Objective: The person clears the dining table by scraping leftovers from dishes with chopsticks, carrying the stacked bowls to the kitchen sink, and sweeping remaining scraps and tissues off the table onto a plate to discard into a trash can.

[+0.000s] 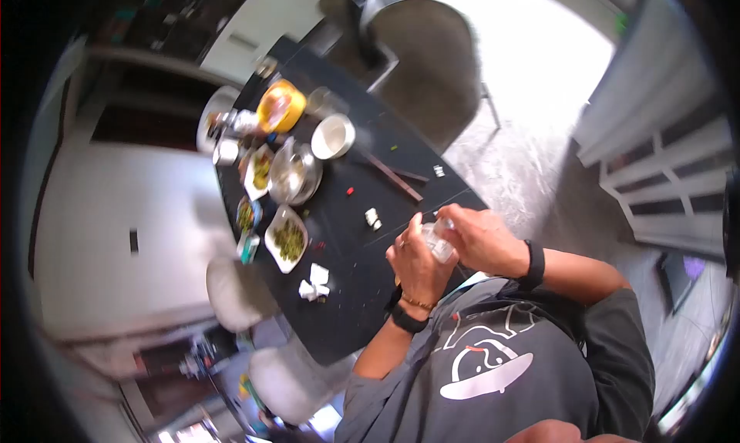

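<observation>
My left hand (420, 262) is closed around a small clear container (439, 245), close to the near edge of the black table. Whether that container is a cup or a jar, I cannot tell. My right hand (491, 241) has its fingers bent together at the container's top; anything else in them is hidden. Just beyond my left hand lies a crumpled white scrap (373, 219). A pair of brown chopsticks (395, 179) rests farther out on the table.
The black table (339, 289) bears a white bowl (333, 137), a metal bowl (294, 173), a dish of green food (288, 239), a yellow container (280, 106) and crumpled tissue (314, 283). Chairs stand along both sides, including a grey one (428, 65).
</observation>
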{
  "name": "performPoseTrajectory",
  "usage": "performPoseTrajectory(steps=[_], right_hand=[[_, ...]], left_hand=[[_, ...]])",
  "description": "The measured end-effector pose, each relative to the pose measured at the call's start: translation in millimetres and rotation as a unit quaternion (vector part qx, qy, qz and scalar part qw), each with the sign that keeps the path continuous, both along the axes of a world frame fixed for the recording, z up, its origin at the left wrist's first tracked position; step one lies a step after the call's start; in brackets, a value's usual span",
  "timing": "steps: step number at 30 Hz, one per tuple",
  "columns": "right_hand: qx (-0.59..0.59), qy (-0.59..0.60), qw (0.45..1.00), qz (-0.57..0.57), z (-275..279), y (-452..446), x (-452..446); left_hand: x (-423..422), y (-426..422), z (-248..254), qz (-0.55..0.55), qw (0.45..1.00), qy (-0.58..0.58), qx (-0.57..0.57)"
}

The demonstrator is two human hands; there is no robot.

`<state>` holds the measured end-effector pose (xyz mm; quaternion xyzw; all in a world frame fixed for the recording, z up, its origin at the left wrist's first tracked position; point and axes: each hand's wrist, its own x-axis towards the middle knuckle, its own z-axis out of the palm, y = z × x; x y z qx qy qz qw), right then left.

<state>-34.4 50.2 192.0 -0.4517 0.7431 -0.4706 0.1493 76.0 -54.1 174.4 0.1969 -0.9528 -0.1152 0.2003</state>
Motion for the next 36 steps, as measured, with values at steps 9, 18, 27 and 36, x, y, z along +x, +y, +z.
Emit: performPoseTrajectory(steps=[9,18,27,36], right_hand=[[-0.162,0.072,0.981,0.078,55.6,-132.9,-25.8],[-0.22,0.212,0.952,-0.022,55.6,-347.4,-82.1],[-0.135,0.254,0.957,-0.028,-18.2,-475.2,-119.1],[0.043,0.262,0.964,-0.016,-36.9,-523.3,-134.1]], left_hand=[[68.9,-80.9,15.1,0.14,0.969,0.139,0.147],[193.1,-229.1,-101.0,0.313,0.668,0.344,0.581],[168.6,-301.0,-156.8,0.276,0.477,0.478,0.683],[163.0,-323.3,-174.4,0.266,0.446,0.509,0.687]])
